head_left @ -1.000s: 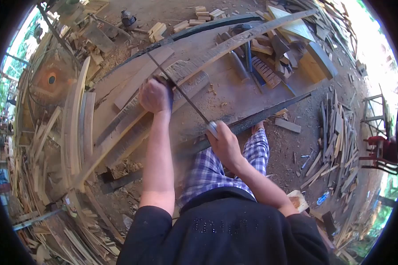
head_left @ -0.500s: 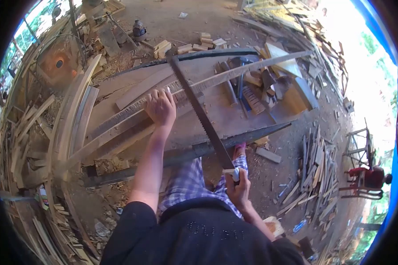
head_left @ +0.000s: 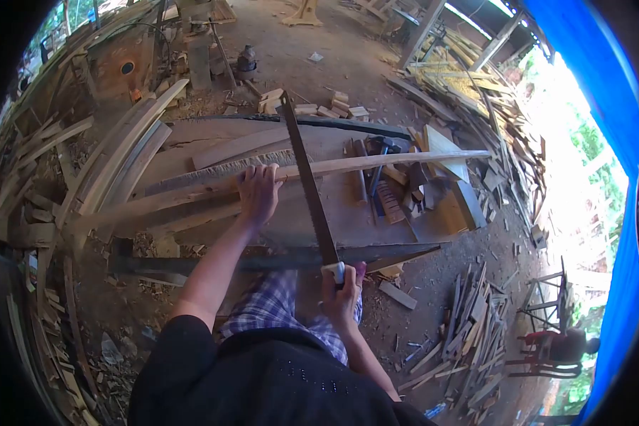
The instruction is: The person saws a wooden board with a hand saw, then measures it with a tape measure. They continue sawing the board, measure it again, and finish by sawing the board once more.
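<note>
we have the saw [head_left: 307, 174] gripped by its handle in our right hand [head_left: 342, 304], on the near side of the counter [head_left: 351, 221]. its blade points far and slightly left. the wooden strip [head_left: 383, 162] lies beyond this grip, long axis left to right, crosswise to the blade. our left hand [head_left: 258, 195], nearer the crossing, grips the strip just left of the blade; we cannot tell whether teeth and wood touch.

The left arm [head_left: 211, 273] reaches forward, nearly straight, its left hand [head_left: 258, 195] back-up with fingers [head_left: 263, 172] bent. The right forearm [head_left: 368, 357] angles inward to the right hand [head_left: 340, 299], nearer the torso, its fingers curled into a closed grip.
</note>
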The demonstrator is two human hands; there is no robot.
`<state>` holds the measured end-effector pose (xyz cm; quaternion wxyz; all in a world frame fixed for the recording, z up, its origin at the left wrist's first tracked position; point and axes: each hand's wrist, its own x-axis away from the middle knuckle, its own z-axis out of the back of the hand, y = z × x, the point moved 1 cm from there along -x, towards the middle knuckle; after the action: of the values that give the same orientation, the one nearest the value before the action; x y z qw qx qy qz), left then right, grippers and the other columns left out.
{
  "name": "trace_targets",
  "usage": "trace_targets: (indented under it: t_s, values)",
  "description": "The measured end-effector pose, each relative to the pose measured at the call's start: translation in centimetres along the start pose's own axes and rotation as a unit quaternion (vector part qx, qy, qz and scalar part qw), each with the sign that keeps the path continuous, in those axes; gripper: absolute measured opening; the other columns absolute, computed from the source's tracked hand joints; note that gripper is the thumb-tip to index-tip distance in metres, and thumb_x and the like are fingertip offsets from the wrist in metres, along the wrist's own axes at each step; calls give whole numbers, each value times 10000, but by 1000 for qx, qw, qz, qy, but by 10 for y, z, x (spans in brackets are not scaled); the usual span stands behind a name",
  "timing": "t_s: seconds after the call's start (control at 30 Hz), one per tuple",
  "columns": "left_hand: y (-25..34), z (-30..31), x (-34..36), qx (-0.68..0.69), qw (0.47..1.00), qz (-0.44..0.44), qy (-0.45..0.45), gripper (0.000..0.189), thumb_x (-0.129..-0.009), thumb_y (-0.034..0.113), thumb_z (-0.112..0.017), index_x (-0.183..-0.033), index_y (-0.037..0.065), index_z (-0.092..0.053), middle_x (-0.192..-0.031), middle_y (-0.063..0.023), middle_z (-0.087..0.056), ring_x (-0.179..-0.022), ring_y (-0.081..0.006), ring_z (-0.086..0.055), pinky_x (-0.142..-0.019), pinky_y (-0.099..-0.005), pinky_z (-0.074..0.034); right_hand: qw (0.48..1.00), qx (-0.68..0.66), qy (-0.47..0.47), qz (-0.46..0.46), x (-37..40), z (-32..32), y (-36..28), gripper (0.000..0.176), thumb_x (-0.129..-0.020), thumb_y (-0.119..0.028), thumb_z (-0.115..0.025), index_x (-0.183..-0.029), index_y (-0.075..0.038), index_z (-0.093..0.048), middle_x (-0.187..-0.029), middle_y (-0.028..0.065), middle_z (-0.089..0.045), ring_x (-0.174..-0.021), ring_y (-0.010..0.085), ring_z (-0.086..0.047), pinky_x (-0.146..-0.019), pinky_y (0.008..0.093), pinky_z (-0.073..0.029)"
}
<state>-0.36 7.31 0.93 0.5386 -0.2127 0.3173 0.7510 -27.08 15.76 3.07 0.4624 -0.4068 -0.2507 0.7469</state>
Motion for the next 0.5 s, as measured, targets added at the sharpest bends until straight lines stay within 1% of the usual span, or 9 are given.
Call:
trace_targets:
  t_s: [0.03,0.07,0.1,0.17,0.2,0.27,0.3,0.37,0.5]
  values:
    - [-1,0,0,10,1000,3,-7,396,-765,231,-742,-1107,127,-573,-976,-62,-584,-982,-260,-539,-876,-440,-360,1000,-15,-11,4,-5,-5,-2,174,-925,-142,-635,-990,-40,-509,-708,167,-603,-601,265,-637,-533,361,-467]
    - [-2,3,-3,20,1000,4,-14,381,-764,239,-741,-1093,123,-587,-981,-64,-587,-984,-264,-546,-874,-443,-366,999,-40,-19,-19,-10,-13,-4,182,-926,-143,-630,-986,-37,-495,-723,189,-599,-631,326,-638,-551,390,-466]
    - [-2,5,-6,19,1000,3,-12,381,-764,239,-741,-1093,123,-587,-981,-64,-587,-984,-264,-546,-874,-443,-366,999,-41,-19,-16,-15,-20,-5,182,-926,-143,-630,-986,-37,-495,-723,189,-599,-631,326,-638,-551,390,-466]
    - [-6,10,-14,34,996,22,-83,261,-797,275,-695,-983,98,-647,-990,-72,-585,-992,-279,-556,-853,-471,-396,999,-45,-8,-13,-25,-33,-8,189,-927,-143,-622,-974,-34,-475,-748,221,-591,-682,407,-621,-576,426,-461]
    - [-8,7,-17,32,996,22,-82,261,-797,275,-695,-983,98,-647,-990,-72,-585,-992,-279,-556,-853,-471,-396,998,-57,-14,-26,-29,-37,-11,199,-929,-147,-613,-952,-33,-451,-771,246,-584,-725,459,-597,-595,452,-454]
    - [-15,-4,-24,41,993,65,-90,244,-825,317,-628,-829,80,-688,-993,-112,-623,-988,-305,-589,-833,-475,-441,998,-50,-10,-21,-33,-46,-15,203,-933,-148,-608,-939,-31,-442,-766,246,-581,-716,458,-595,-590,457,-451]
    - [-16,-10,-27,39,993,65,-91,244,-825,317,-628,-829,80,-688,-993,-112,-623,-988,-305,-589,-833,-475,-441,999,-41,-7,-17,-35,-49,-16,209,-936,-149,-603,-926,-30,-432,-761,245,-578,-707,457,-593,-584,461,-448]
    - [-14,-21,-34,10,987,138,-82,280,-835,315,-577,-721,89,-695,-942,-139,-670,-925,-318,-635,-785,-470,-485,999,-43,-14,-17,-36,-53,-17,212,-938,-148,-599,-921,-28,-426,-754,245,-570,-698,457,-587,-580,465,-443]
    - [-8,-27,-45,-11,966,213,-146,262,-823,296,-560,-704,107,-696,-888,-140,-695,-859,-323,-663,-754,-456,-506,999,-31,-27,8,-36,-56,-15,217,-942,-151,-592,-916,-20,-420,-750,244,-549,-677,455,-578,-574,489,-439]
